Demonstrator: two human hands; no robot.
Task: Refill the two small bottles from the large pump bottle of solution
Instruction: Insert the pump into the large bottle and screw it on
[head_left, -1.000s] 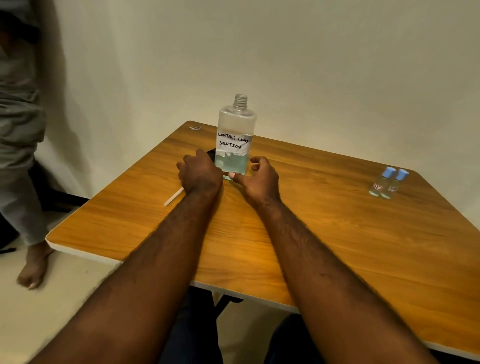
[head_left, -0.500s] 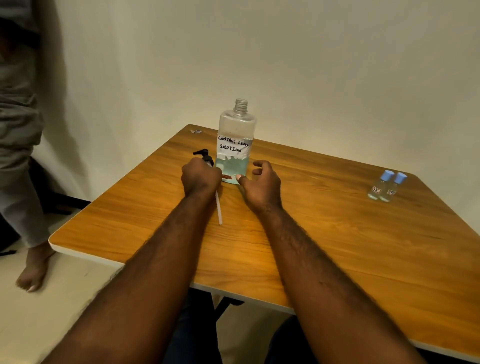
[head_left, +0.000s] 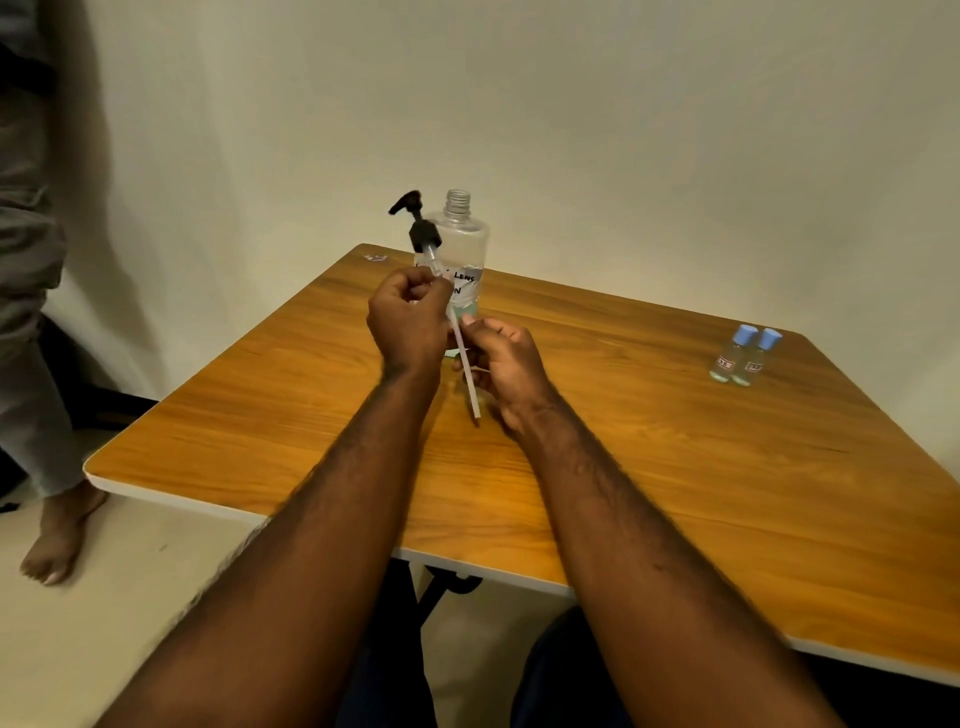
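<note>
The large clear bottle (head_left: 461, 236), uncapped and labelled in handwriting, stands at the far side of the wooden table (head_left: 649, 467) with pale blue liquid low inside. My left hand (head_left: 410, 322) grips the pump (head_left: 422, 228) below its black head and holds it upright in front of the bottle. The pump's white dip tube (head_left: 467, 374) slants down toward me. My right hand (head_left: 506, 364) pinches that tube near its upper part. Two small bottles (head_left: 740, 356) with blue caps stand together at the far right of the table.
A small scrap (head_left: 375, 257) lies at the table's far left corner. A person stands barefoot to the left of the table, foot (head_left: 57, 540) on the pale floor. A plain wall runs right behind the table.
My left hand has lifted the pump off the table and turned it upright. My right hand left the bottle's base and took hold of the dip tube.
</note>
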